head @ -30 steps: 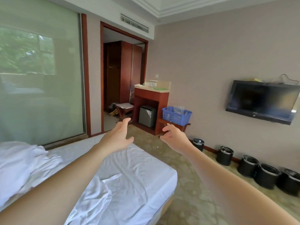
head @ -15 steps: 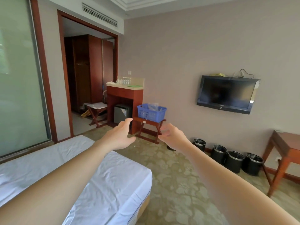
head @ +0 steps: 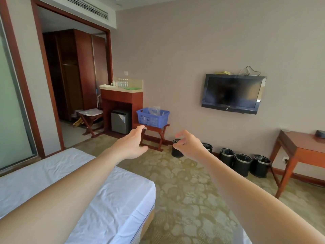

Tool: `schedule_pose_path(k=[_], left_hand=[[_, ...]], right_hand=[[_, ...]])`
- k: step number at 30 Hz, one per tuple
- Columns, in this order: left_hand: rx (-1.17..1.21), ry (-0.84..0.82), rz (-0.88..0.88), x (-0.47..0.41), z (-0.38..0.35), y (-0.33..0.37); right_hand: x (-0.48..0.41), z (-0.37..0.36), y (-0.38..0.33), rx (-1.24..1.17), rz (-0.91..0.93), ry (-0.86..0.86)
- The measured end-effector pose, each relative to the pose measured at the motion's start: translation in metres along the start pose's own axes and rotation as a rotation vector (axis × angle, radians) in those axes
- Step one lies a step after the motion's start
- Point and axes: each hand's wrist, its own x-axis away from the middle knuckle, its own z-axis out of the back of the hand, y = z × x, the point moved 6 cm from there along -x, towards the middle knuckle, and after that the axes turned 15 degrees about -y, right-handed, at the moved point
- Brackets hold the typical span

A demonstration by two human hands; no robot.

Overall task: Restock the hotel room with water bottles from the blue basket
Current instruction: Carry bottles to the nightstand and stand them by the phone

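Left hand (head: pixel 131 147) and right hand (head: pixel 189 145) are extended empty, fingers relaxed. Blue basket (head: pixel 153 118) is seen well ahead on a wooden stand (head: pixel 154 136). Step judged: approach; the basket must be reached next.

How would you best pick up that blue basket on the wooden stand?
Probably by the top rim at its two short ends, one hand on each, coming from the front. The blue basket is wide and open-topped, has a lip around the rim, and sits level on the wooden stand. The left hand and right hand are empty.
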Motion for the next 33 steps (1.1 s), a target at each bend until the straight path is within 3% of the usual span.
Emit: schedule_pose_path(k=[6,17,20,25,33], left_hand=[[0.050,-0.094,-0.042,-0.054,-0.003,0.012],[0.008,-0.199,-0.016,-0.176,0.003,-0.006],[0.000,-0.226,-0.013,-0.210,0.001,-0.009],[-0.088,-0.332,-0.035,-0.260,-0.004,-0.011],[-0.210,-0.383,0.009,-0.315,-0.013,-0.007]], right_hand=[[-0.035,0.019,0.025,-0.008,-0.042,-0.006],[-0.139,0.057,0.069,0.051,-0.078,-0.184],[-0.163,0.069,0.079,0.170,-0.090,-0.250],[-0.196,0.090,0.101,0.580,-0.150,-0.300],[-0.234,0.115,0.141,0.675,-0.214,-0.333]])
